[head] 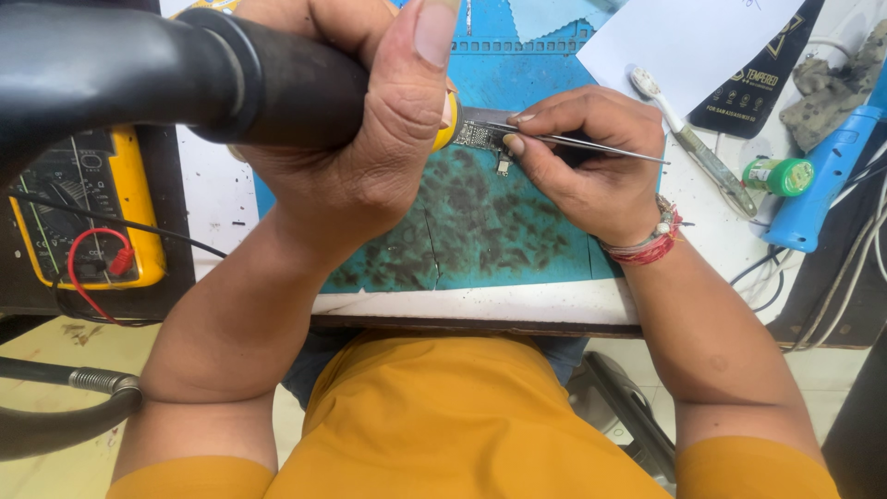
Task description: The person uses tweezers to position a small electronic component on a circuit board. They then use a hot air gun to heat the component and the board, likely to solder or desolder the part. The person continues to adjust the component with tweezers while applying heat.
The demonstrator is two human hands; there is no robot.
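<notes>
My left hand (360, 120) is wrapped around the thick black handle of a hot-air tool (185, 79), whose nozzle end points at a small circuit board (478, 136) on the blue work mat (490, 231). My right hand (582, 157) pinches thin metal tweezers (601, 148), their tips meeting the board just beside the nozzle. A tiny loose part (504, 167) lies on the mat right below the board. The nozzle tip itself is hidden behind my left thumb.
A yellow multimeter (92, 208) with a red lead sits at the left. To the right lie a toothbrush (688, 139), a small green-capped bottle (781, 176), a blue tool handle (822, 185), white paper (693, 42) and cables. The table edge (480, 319) runs near my body.
</notes>
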